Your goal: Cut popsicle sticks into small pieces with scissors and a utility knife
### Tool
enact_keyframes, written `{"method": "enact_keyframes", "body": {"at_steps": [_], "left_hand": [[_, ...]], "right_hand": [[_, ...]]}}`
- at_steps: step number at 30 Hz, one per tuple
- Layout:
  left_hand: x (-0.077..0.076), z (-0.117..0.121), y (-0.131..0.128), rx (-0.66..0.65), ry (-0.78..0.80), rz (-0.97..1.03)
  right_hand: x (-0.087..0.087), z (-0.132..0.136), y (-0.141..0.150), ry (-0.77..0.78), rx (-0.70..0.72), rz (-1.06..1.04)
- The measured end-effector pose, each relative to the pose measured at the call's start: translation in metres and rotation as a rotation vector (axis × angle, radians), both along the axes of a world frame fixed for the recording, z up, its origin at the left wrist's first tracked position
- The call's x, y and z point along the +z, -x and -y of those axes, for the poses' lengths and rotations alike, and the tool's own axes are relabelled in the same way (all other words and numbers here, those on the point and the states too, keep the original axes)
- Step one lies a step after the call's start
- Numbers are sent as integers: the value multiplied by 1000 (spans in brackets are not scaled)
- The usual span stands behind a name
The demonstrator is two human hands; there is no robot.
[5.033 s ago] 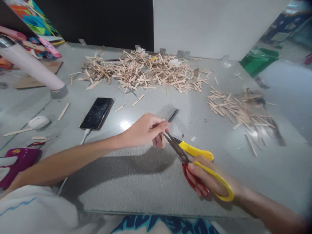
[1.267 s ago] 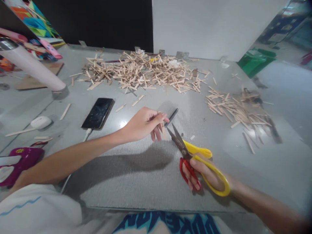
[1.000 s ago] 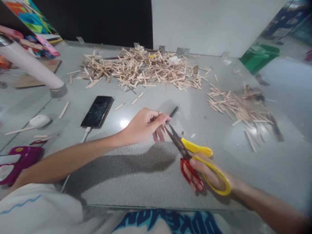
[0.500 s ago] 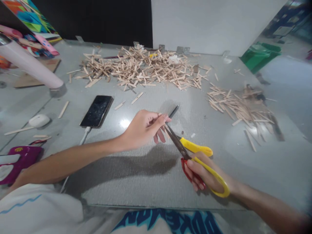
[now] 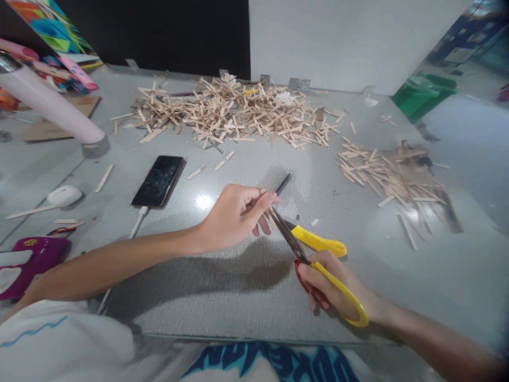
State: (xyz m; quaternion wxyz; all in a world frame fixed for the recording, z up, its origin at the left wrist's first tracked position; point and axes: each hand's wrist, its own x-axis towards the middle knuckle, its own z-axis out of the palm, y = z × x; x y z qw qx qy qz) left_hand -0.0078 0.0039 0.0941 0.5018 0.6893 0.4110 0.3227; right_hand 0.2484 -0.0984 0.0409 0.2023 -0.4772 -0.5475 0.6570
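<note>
My left hand (image 5: 234,215) is closed in a pinch on a thin wooden stick (image 5: 272,218), most of it hidden by the fingers. In my right hand (image 5: 338,281) are scissors (image 5: 296,246) with a yellow and a red handle loop. Their dark blades point up and left and meet the stick just beside my left fingertips. A yellow-handled tool (image 5: 320,241) lies on the table behind the scissors, its other end hidden. The dark tip of a pen-like thing (image 5: 284,183) shows beyond my left fingers; I cannot tell whether it is held.
A large heap of wooden sticks (image 5: 238,114) lies along the back of the grey table (image 5: 167,313). A smaller pile (image 5: 382,170) is at right. To the left are a phone (image 5: 159,180) on a white cable, a pale bottle (image 5: 51,101), a white case (image 5: 64,196) and a purple device (image 5: 35,260).
The scissor handles have come closer together and the blades have narrowed. My right hand has shifted slightly left; my left hand has dropped a little, keeping its pinch.
</note>
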Motion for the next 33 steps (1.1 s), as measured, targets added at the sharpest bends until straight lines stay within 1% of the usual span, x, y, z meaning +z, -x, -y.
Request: {"method": "enact_keyframes", "body": {"at_steps": [8,12,16,19,21,23,24,26,29,31,33], "left_hand": [[-1,2,-2,17,-1,11],[-2,1,-2,13,2,23],[-4,-2,-1,-35,-7,33],[-5,-5,2,-73,-107,-4],[-5,-8,5,-94,-209,-48],[-5,-10,7,-106,-260,-72],[-4,-10,7,-110,-244,-70],[-2,-11,7,-105,-136,-37],[-2,-10,3,-78,63,33],[-3,-10,1,-58,116,59],[-5,-9,-1,-44,117,63]], "right_hand": [[-6,0,0,-40,4,24],[-4,0,2,-25,-5,44],[2,1,3,-48,-21,77],[7,1,1,-59,-5,83],[10,0,-1,-18,27,76],[12,-1,-3,44,57,66],[12,-2,-4,75,63,52],[12,-5,-5,129,63,36],[11,-7,-3,109,17,58],[11,-8,0,79,-12,79],[10,-6,3,87,-18,79]]}}
